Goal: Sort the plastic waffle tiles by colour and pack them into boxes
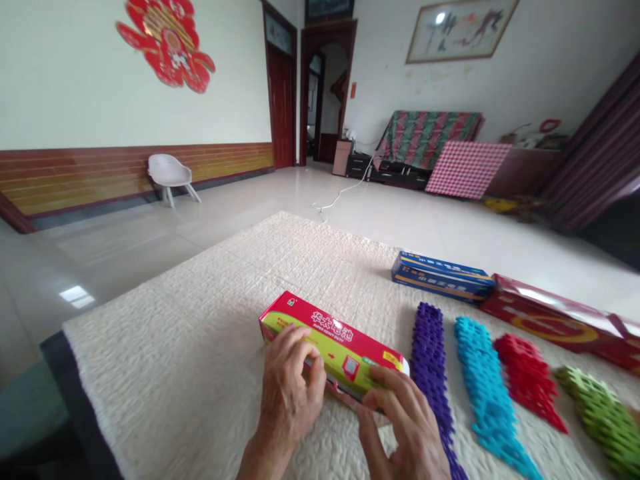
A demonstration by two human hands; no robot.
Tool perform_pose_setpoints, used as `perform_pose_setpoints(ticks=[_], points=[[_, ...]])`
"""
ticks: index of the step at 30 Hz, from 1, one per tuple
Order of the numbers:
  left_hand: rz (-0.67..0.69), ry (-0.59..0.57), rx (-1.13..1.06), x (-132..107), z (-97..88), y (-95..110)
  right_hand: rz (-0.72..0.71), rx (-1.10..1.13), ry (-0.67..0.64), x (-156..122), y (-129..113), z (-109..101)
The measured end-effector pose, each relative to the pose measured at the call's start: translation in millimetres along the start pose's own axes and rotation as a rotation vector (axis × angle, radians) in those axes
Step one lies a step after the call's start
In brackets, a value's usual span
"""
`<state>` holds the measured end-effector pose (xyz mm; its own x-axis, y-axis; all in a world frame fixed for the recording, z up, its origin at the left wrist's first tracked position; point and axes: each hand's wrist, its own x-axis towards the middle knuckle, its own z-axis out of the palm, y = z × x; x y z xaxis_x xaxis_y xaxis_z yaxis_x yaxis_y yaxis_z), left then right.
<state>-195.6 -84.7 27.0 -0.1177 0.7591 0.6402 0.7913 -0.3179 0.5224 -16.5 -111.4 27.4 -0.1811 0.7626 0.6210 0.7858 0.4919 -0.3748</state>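
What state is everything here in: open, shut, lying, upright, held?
Red-green box, lying, closure unclear
Left hand, on that box
Right hand, on that box
Blue box, looks shut
Dark red box, closure unclear
Purple strip, lying
Turquoise strip, lying
Red strip, lying
Green strip, lying
Red door, shut
White chair, upright

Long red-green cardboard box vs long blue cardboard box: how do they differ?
Colour: the red-green box is red and lime; the blue box is blue with orange bands.
Contact: left hand and right hand touch the red-green box; neither touches the blue box.
Place: the red-green box lies nearer the camera than the blue box.
Shared: both are long, printed and lie on the cream textured cover.
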Motion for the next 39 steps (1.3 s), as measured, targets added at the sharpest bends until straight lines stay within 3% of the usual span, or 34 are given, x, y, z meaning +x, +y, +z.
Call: perform_pose_setpoints(ticks=[5,11,22,26,28,31,39], points=[[0.029,0.070,-0.006,-3,5.2,-4,0.090,-0.026,-0.224,31,8,-5],[0.031,0.069,-0.021,-6,9.5,-8,0.132,-0.065,-0.534,59,22,-3],[-0.036,0.126,-0.065,-6,12.0,-5,0.028,0.049,-0.529,69,15,-26],[-0.077,0.137,-0.092,-5,11.7,-2,0.125,0.193,-0.541,85,14,-37],[-0.089,0.129,-0.105,-6,11.9,-2,0.190,0.203,-0.488,92,17,-40],[-0.106,0.122,-0.114,-8,12.8,-4,0.225,0.167,-0.267,98,27,-38],[-0.081,0.136,-0.107,-8,16.6,-6,0.302,-0.099,0.172,114,57,-4]])
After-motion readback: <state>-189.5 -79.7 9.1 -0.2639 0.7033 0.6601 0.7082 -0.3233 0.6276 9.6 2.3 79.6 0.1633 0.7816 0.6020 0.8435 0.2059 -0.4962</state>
